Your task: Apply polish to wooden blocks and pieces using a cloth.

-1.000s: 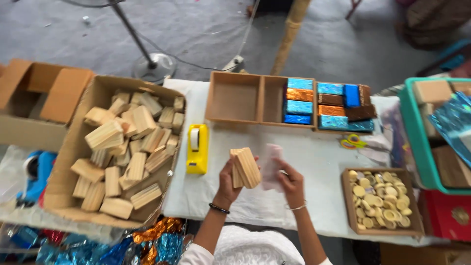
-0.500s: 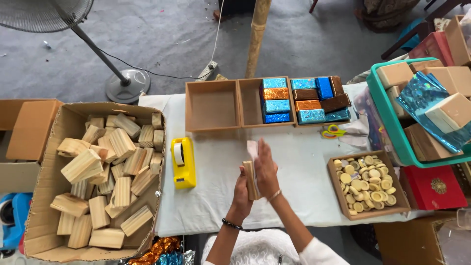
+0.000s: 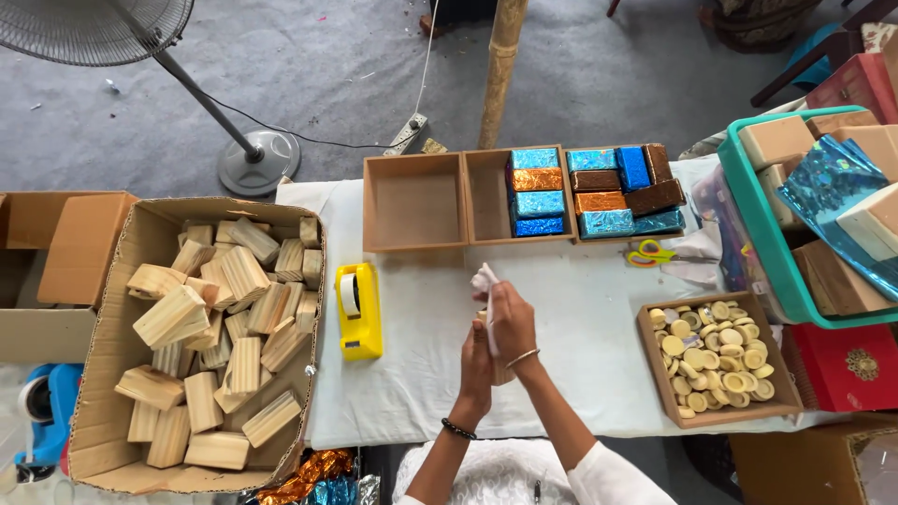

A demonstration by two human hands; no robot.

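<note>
At the far left of the frame a folded cardboard box (image 3: 56,252) sits beside a large open carton (image 3: 112,393) heaped with rough-sawn pale pine blocks (image 3: 224,327), rectangular with clear grain. Just right of it, on the white cloth-covered surface (image 3: 580,318), lies a glossy yellow tape dispenser (image 3: 358,311). At lower centre both forearms rise from the bottom edge, close together. The left hand (image 3: 475,369), with a dark beaded bracelet at the wrist, stands upright with its palm pressed against a small wooden block (image 3: 500,374), most of which is hidden between the hands. The right hand (image 3: 513,323), wearing a thin metal bangle, closes over the block from the other side, and its fingers pinch a crumpled whitish wrapper (image 3: 485,281) that sticks up above them. Above the hands, in the upper centre, a brown divided tray (image 3: 416,201) has bare left compartments, while those to the right hold shiny blue, orange and brown foil-wrapped blocks (image 3: 538,192). Further right lie scissors with yellow and pink handles (image 3: 652,252), a shallow tray of round pale discs (image 3: 716,360), and a teal basket (image 3: 762,234).
</note>
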